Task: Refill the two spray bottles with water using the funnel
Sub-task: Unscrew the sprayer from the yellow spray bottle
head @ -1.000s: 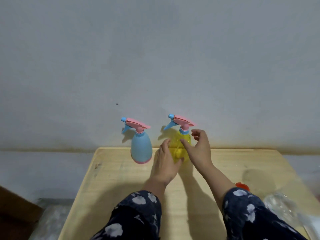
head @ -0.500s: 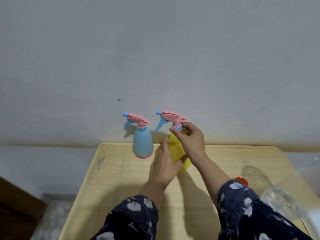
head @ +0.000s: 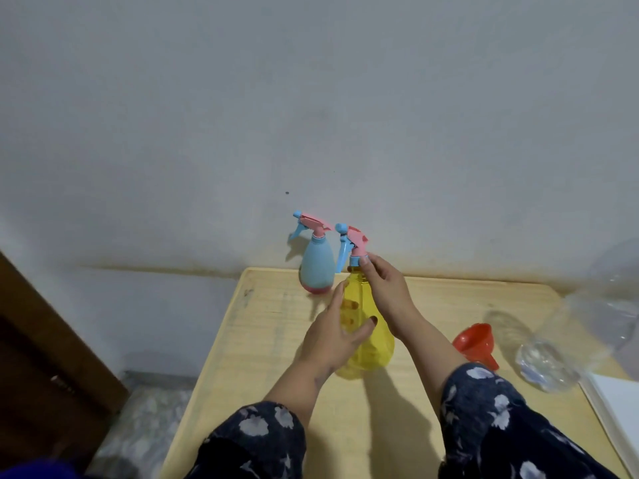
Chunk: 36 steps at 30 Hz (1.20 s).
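The left hand [head: 332, 335] is clamping the yellow bottle [head: 366, 326] upright at mid-counter [head: 276, 340], while the right hand [head: 387, 288] is pinching its collar just above. The funnel [head: 475, 344] is lying nearer the right hand; the blue bottle [head: 316, 267] is standing behind.

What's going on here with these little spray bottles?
A person at a wooden table is handling the yellow spray bottle. The left hand holds its body while the right hand grips the collar under the pink trigger head, apparently to unscrew it. The blue spray bottle stands untouched at the back edge. A red funnel lies on its side to the right, beside a clear plastic bottle. The cap is on and nothing has been poured.
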Tool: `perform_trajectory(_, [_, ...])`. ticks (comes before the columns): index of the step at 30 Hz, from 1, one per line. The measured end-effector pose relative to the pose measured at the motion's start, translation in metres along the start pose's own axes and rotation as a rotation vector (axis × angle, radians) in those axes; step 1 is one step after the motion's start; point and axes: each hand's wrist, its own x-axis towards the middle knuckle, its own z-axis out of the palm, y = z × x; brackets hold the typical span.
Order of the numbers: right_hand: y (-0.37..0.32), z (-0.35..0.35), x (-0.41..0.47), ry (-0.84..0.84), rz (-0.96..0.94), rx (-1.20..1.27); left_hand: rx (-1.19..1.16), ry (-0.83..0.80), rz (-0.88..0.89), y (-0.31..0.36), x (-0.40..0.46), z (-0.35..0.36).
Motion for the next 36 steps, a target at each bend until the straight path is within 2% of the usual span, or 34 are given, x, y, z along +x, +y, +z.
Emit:
perform_trajectory(3, [-0.005, 0.007, -0.02, 0.055, 0.063, 0.05, 0.027, -0.012, 0.008, 0.003, -0.019, -0.006])
perform_trajectory(6, [-0.011, 0.009, -0.038, 0.156, 0.035, 0.023, 0.084, -0.009, 0.018, 0.005, -0.036, -0.009])
perform_trajectory(12, [-0.017, 0.002, -0.069, 0.064, 0.012, 0.062, 0.093, 0.029, 0.064, 0.012, -0.062, -0.012])
perform_trajectory(17, [-0.022, 0.001, -0.079, 0.231, 0.077, 0.077, 0.192, 0.061, 0.065, 0.021, -0.073, -0.005])
perform_trajectory(24, [-0.029, -0.009, -0.082, 0.085, 0.007, 0.04, 0.251, 0.155, 0.065, 0.027, -0.078, -0.003])
perform_trajectory(29, [-0.033, -0.018, -0.076, 0.2, 0.048, -0.08, 0.34, 0.208, 0.075, 0.036, -0.081, 0.001])
perform_trajectory(31, [-0.028, -0.025, -0.072, 0.167, 0.031, -0.094, 0.331, 0.223, 0.066, 0.036, -0.083, 0.002])
perform_trajectory(34, [-0.028, -0.035, -0.071, 0.06, 0.027, -0.07, 0.332, 0.195, 0.039, 0.03, -0.085, -0.002])
perform_trajectory(36, [-0.029, -0.041, -0.068, 0.053, 0.002, -0.062, 0.343, 0.157, 0.024, 0.023, -0.088, -0.008])
